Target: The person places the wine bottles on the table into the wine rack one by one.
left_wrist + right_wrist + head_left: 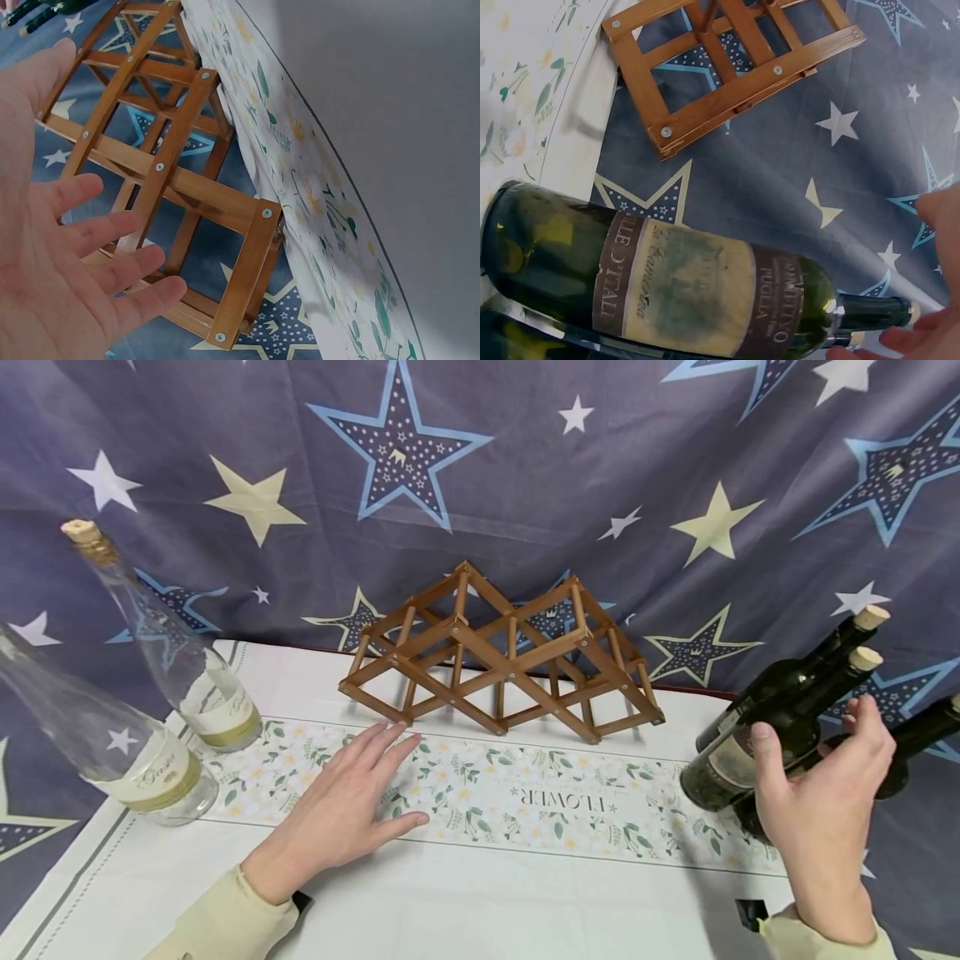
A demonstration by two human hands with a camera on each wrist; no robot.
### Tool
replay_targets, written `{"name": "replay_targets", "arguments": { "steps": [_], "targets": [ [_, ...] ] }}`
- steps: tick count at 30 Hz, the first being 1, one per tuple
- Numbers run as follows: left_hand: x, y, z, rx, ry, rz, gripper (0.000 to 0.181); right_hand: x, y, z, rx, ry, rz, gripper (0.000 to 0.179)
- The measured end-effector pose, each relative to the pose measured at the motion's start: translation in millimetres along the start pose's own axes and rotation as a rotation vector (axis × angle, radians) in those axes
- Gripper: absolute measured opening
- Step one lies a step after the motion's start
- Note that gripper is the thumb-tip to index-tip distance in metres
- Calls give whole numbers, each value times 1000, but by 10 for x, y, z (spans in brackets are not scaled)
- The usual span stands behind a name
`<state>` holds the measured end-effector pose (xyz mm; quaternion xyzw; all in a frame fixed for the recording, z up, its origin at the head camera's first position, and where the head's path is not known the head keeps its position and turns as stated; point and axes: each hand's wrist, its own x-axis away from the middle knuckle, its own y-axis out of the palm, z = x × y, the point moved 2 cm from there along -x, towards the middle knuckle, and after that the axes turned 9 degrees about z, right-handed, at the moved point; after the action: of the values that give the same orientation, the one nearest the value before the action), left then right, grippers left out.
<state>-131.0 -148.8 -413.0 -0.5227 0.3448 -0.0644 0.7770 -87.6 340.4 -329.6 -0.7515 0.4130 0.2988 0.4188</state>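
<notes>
My left hand (pixel 348 806) is spread flat over the flowered table runner, its fingertips just in front of a brown wooden wine rack (pixel 512 675). In the left wrist view its fingers overlap the rack's slats. At the right, my right hand (pixel 828 810) is beside a cluster of dark green wine bottles (pixel 723 768) with corks. Its thumb and fingers stand well apart, holding nothing. The right wrist view has one bottle (pixel 690 285) with a cream and brown label, its neck close to the fingers (pixel 907 337). The hand partly hides the bottles behind it.
Two clear corked bottles, one nearer (pixel 161 772) and one farther back (pixel 225 702), stand at the left end of the table. A floral runner (pixel 480 793) crosses the white tablecloth (pixel 510 902). Behind hangs a dark curtain (pixel 517 477) with stars.
</notes>
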Motion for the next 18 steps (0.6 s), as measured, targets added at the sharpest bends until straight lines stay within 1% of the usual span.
{"name": "replay_targets", "arguments": {
  "steps": [2, 4, 7, 13, 18],
  "targets": [
    [-8, 4, 1, 10, 5, 7, 96, -32, 29, 48, -7, 78, -22, 88],
    [-16, 12, 0, 20, 9, 13, 94, -71, 65, 86, -30, 145, -23, 88],
    [-24, 24, -1, 30, 17, 19, 91, -128, 112, 132, -52, 210, -27, 84],
    [-25, 43, 7, 40, 24, 27, 88, -190, 177, 201, -34, 272, -50, 75],
    [-31, 56, 16, 36, 46, 50, 87, -221, 219, 265, -5, 288, -64, 71]
  ]
}}
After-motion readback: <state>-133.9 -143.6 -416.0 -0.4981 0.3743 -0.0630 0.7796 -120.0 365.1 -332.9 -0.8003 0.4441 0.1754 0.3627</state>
